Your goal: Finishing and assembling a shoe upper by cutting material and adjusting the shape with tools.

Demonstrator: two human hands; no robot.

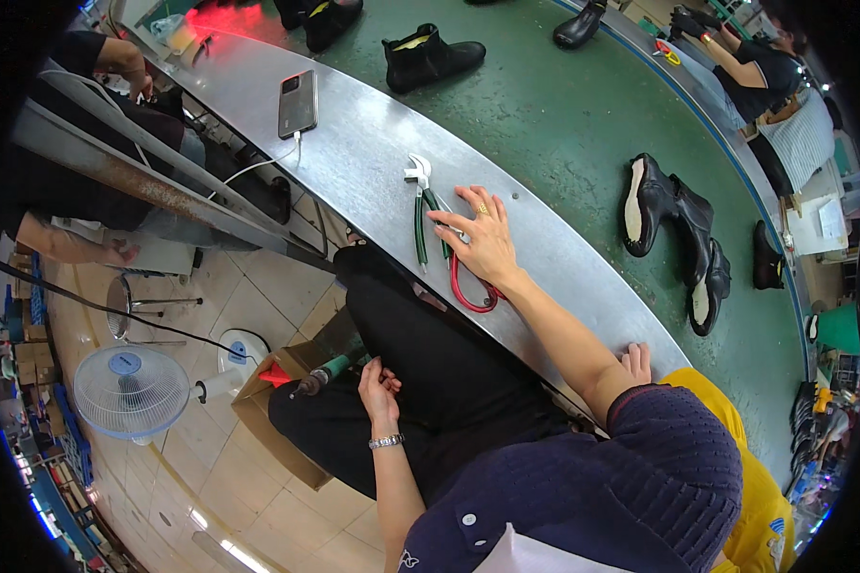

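Observation:
My right hand (487, 239) reaches over the metal ledge with its fingers spread, a gold-coloured ring on one of them. Beneath it lie red-handled scissors (472, 294), their blades mostly covered by the hand. Just left of its fingertips are pliers (420, 210) with dark green handles and a silver head. Lower down, my left hand (380, 390) hangs beside my black-trousered thigh, a metal watch or bracelet (386, 441) at the wrist. Its fingers are loosely curled and slightly apart, with nothing visible in them.
A phone (298, 103) on a white cable lies along the curved metal ledge (363, 124). Black boots (435, 57) and shoes stand on the green surface (545, 124). A fan (132, 390), a cardboard box (268, 411) and a green tool are at lower left. A yellow-clad person (736, 449) is at my right.

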